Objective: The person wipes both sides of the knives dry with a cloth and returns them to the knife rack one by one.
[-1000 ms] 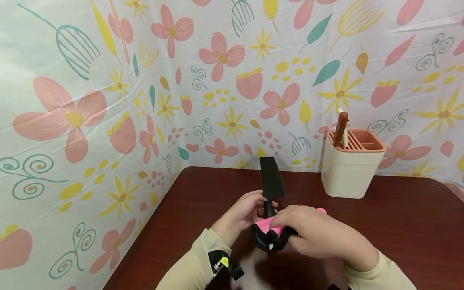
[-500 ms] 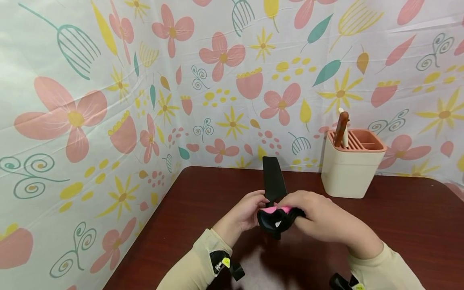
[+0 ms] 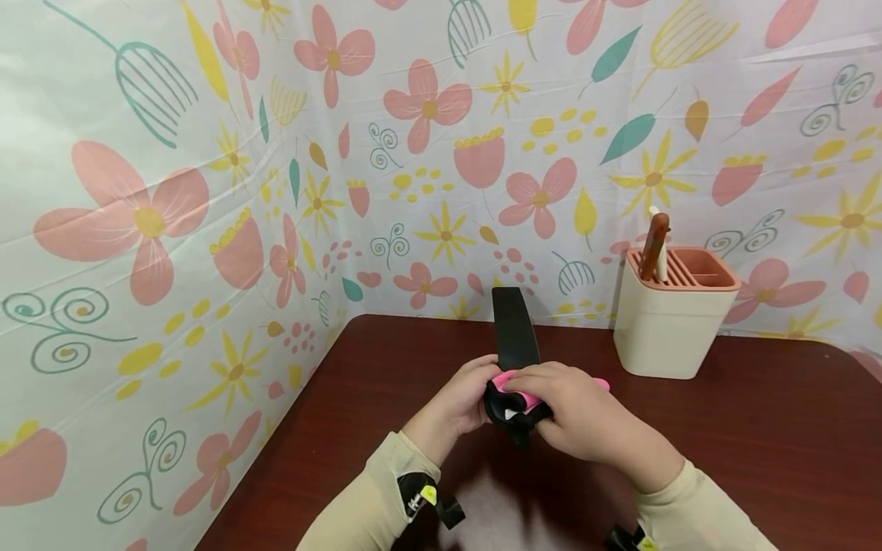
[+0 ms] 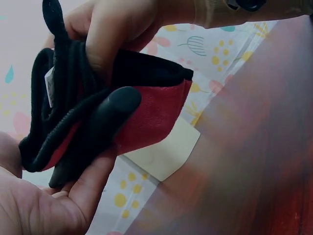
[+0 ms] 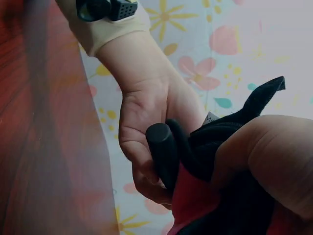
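A black broad-bladed kitchen knife (image 3: 515, 329) points away from me over the table. My left hand (image 3: 456, 396) grips its black handle (image 4: 124, 100), whose butt end shows in both wrist views. My right hand (image 3: 586, 413) holds a folded pink cloth with black lining and a hanging loop (image 3: 507, 383), its fingers on top and its thumb tucked into the fold. In the left wrist view the cloth (image 4: 154, 107) lies against the knife handle. Where cloth and blade meet is hidden by the hands. A small white label shows inside the fold.
A cream knife block (image 3: 661, 333) with a slotted orange top stands at the back right, holding a brown-handled knife (image 3: 653, 246) and a white-handled one. A flower-patterned curtain (image 3: 427, 191) borders the dark red-brown table (image 3: 358, 398) at the back and left.
The right hand and cloth shifted right and up onto the handle, then slightly back left. The blade, broad side showing earlier, has turned and looks narrower. The left hand stays almost in place.
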Available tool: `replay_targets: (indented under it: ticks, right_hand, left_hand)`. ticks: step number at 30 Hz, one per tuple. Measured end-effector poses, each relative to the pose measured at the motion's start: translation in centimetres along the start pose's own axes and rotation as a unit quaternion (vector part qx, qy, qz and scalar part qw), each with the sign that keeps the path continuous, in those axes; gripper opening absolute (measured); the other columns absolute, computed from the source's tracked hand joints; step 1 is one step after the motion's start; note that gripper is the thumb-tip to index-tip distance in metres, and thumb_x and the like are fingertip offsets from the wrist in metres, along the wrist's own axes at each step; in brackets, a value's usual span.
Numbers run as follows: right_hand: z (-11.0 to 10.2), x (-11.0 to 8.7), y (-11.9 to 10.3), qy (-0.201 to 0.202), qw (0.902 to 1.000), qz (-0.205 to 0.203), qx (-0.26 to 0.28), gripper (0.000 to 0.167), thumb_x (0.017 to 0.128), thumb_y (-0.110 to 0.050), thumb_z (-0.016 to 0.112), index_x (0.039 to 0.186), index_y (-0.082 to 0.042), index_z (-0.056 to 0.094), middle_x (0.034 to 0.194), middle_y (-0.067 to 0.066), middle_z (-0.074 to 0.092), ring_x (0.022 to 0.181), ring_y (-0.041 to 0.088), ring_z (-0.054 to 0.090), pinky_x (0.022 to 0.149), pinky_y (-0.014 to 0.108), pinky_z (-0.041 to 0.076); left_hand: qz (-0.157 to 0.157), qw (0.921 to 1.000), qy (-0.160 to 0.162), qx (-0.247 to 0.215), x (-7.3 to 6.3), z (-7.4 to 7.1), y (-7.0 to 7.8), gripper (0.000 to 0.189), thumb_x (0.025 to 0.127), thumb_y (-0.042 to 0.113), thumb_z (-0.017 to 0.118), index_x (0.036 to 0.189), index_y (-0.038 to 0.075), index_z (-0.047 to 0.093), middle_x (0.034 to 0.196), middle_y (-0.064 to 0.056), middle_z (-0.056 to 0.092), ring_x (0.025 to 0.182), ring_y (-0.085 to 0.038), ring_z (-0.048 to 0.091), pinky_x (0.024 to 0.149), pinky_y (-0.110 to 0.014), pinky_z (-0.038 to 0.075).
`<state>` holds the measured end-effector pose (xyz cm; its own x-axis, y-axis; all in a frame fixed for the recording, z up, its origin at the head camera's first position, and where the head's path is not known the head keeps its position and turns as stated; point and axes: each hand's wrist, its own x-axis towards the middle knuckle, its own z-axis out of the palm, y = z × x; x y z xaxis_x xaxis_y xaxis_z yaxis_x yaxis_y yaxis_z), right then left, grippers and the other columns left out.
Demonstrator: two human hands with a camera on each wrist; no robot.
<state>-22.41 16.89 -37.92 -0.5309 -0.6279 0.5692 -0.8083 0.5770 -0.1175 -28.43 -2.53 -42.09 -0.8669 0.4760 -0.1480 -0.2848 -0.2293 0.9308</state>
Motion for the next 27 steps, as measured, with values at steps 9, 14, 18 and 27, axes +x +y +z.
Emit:
replay_targets:
  ticks: [9,14,18,27]
  right_hand:
    - [-0.8,-0.1,-0.9,-0.026,0.9996,-0.007,-0.009,0.035,0.074,0.004,0.069,0.098,-0.021,0.075,0.101,-0.013,0.073,0.094,0.011,0.066,0.085,0.037,0.057]
    - [-1.3,0.0,-2.0,-0.056,0.9982,-0.017,0.015,0.036,0.071,0.004,0.068,0.088,-0.027,0.07,0.089,-0.02,0.064,0.089,0.005,0.063,0.086,0.033,0.056]
    - [-1.8,-0.2,-2.7,-0.092,0.9946,-0.017,0.045,0.037,0.071,0.004,0.068,0.087,-0.03,0.069,0.085,-0.021,0.062,0.082,0.002,0.06,0.079,0.028,0.053]
    - [-2.4,-0.4,-3.5,-0.145,0.9864,-0.01,0.076,0.039,0.074,0.002,0.067,0.073,-0.036,0.058,0.073,-0.022,0.047,0.073,-0.002,0.047,0.071,0.019,0.044]
  left_hand:
    - [-0.006,0.9998,0.015,0.011,0.1,0.5,-0.1,0.029,0.094,0.008,0.052,0.121,0.009,0.062,0.1,-0.004,0.068,0.076,-0.011,0.069,0.063,-0.025,0.06]
    - [-0.003,0.9994,0.032,0.015,0.0,0.3,-0.2,0.03,0.094,0.007,0.053,0.122,0.008,0.063,0.095,-0.004,0.071,0.072,-0.01,0.068,0.064,-0.024,0.059]
    - [-0.003,0.9995,0.027,0.018,-0.1,0.1,-0.2,0.032,0.098,0.008,0.05,0.127,0.009,0.061,0.095,-0.006,0.072,0.071,-0.013,0.073,0.061,-0.029,0.061]
    - [-0.002,0.9998,0.01,0.015,-0.1,-0.2,-0.2,0.038,0.099,0.009,0.047,0.137,0.01,0.056,0.096,-0.007,0.071,0.081,-0.018,0.075,0.058,-0.034,0.062]
